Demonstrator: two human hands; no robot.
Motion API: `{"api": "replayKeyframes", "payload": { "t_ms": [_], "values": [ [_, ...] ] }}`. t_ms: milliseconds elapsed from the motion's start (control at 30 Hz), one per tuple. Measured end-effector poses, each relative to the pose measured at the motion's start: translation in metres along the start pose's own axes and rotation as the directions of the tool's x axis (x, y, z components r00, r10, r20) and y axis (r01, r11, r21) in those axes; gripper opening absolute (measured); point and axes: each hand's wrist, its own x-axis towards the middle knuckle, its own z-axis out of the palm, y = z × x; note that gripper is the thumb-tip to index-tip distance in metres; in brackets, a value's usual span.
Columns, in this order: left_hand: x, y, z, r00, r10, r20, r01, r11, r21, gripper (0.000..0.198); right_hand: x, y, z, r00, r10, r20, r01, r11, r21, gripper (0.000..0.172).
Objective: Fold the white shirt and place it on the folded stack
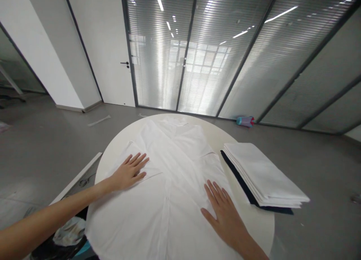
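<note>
A white button-front shirt (180,158) lies spread over the round table (248,218), its collar at the far edge and its lower part toward me. My left hand (129,173) rests flat on the shirt's left side, fingers apart, near a crease in the cloth. On the right side of the shirt, my right hand (222,211) lies palm down with its fingers stretched out. Neither hand grips anything. The shirt's near hem runs out of the bottom of the view.
A folded stack of white cloth (262,171) with a dark piece (242,185) beneath overhangs the table's right edge. Below left are a black bag with crumpled material (70,232) and a white-edged frame (76,177). A blue-and-red item (245,121) lies by the glass wall.
</note>
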Motion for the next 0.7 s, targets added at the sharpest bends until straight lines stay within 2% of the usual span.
{"api": "replayKeyframes", "payload": {
  "t_ms": [167, 267, 333, 400, 467, 533, 633, 700],
  "values": [
    [-0.004, 0.004, 0.003, 1.000, 0.007, -0.028, -0.008, 0.999, -0.031, 0.062, -0.006, -0.005, -0.005, 1.000, 0.016, 0.019, -0.017, 0.999, 0.042, 0.078],
    [0.003, -0.004, -0.004, 0.995, 0.012, -0.097, -0.022, 0.995, -0.097, 0.060, -0.007, -0.001, -0.008, 0.999, 0.028, 0.016, -0.029, 0.993, 0.111, 0.074],
    [0.013, -0.016, -0.014, 0.982, -0.041, -0.183, 0.012, 0.987, -0.160, 0.058, -0.007, 0.005, -0.009, 0.995, 0.097, -0.025, -0.091, 0.982, 0.166, 0.067],
    [0.022, -0.032, -0.023, 0.963, -0.142, -0.227, 0.092, 0.972, -0.217, 0.056, -0.007, 0.014, -0.010, 0.971, 0.225, -0.083, -0.203, 0.955, 0.216, 0.058],
    [0.026, -0.049, -0.029, 0.958, -0.241, -0.154, 0.196, 0.946, -0.258, 0.056, -0.007, 0.023, -0.012, 0.931, 0.348, -0.113, -0.311, 0.916, 0.254, 0.048],
    [0.024, -0.065, -0.028, 0.952, -0.307, -0.016, 0.291, 0.917, -0.271, 0.056, -0.006, 0.030, -0.015, 0.906, 0.412, -0.099, -0.370, 0.883, 0.289, 0.038],
    [0.013, -0.084, -0.021, 0.924, -0.359, 0.132, 0.382, 0.870, -0.312, 0.057, -0.003, 0.032, -0.020, 0.896, 0.441, -0.057, -0.396, 0.850, 0.346, 0.025],
    [0.005, -0.094, -0.017, 0.912, -0.347, 0.219, 0.408, 0.825, -0.392, 0.058, 0.001, 0.030, -0.024, 0.893, 0.448, -0.038, -0.403, 0.834, 0.377, 0.020]
  ]
}}
